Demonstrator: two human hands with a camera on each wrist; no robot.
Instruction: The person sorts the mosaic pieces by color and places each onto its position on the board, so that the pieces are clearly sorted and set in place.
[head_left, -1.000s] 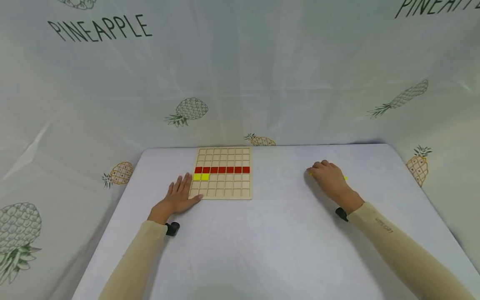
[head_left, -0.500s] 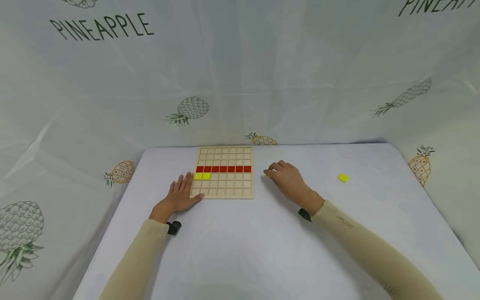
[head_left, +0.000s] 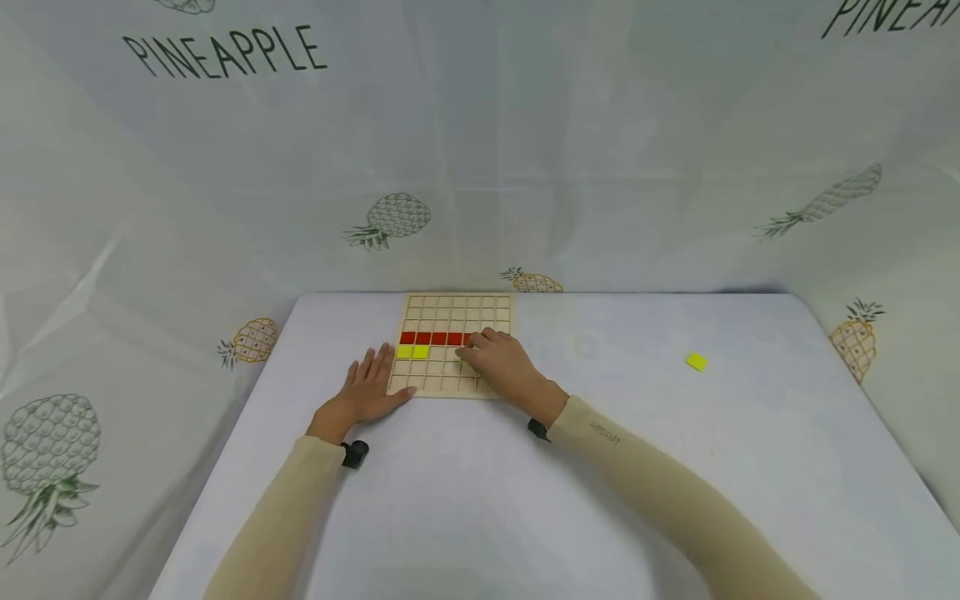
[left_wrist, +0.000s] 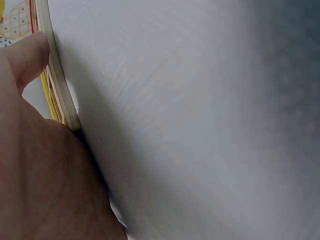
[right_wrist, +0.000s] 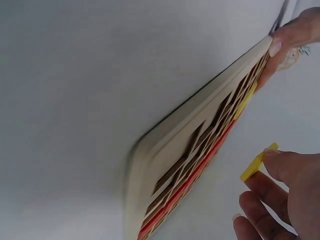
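A wooden grid board (head_left: 442, 382) lies near the back of the table, with a row of red square tiles (head_left: 438, 338) across it. Two yellow tiles (head_left: 412, 352) sit in the row in front of the red ones, at its left end. My left hand (head_left: 363, 392) lies flat with fingers spread at the board's left front corner, thumb on the edge. Over the right half of the board, my right hand (head_left: 504, 365) pinches a yellow square tile (right_wrist: 259, 162) between thumb and finger. In the right wrist view that tile is tilted and apart from the board.
One loose yellow tile (head_left: 697, 362) lies on the white table (head_left: 600, 517) at the right. Behind the table hangs a pale curtain (head_left: 622, 192) printed with pineapples.
My right hand has moved left from the right side of the table to over the board, carrying a yellow tile. The loose tile it covered now shows. My left hand stays put.
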